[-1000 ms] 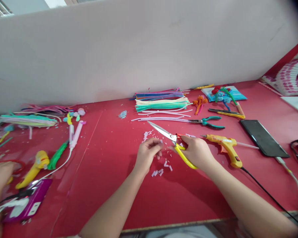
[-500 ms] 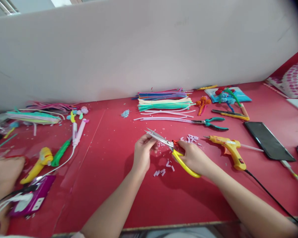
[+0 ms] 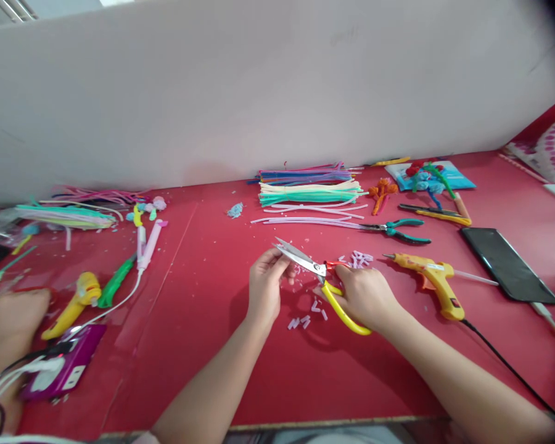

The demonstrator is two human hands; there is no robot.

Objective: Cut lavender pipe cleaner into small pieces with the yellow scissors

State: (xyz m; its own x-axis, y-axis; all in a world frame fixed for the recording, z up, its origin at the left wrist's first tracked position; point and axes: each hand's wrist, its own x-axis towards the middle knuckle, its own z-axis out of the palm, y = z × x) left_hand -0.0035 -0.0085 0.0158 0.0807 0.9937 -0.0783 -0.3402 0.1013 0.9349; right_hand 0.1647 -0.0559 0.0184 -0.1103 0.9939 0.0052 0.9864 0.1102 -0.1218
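My right hand is wrapped round the yellow and red handles of a pair of scissors, whose blades point left and stand slightly apart. At the blade tips is my left hand, its thumb and fingers pinched together. Whatever they pinch is mostly hidden behind the blades and too small to name. Under the hands, short lilac cut pieces and fine fluff lie on the red table. Another little pile of lilac pieces sits just beyond my right hand.
Bundles of pipe cleaners lie at the back, with teal-handled pliers before them. On the right are a yellow glue gun and a phone. A purple power strip and another person's arm are at left.
The scissor handles have spread a little, and the blades have parted slightly. My left hand stays pinched at the tips. The whole view has shifted slightly.
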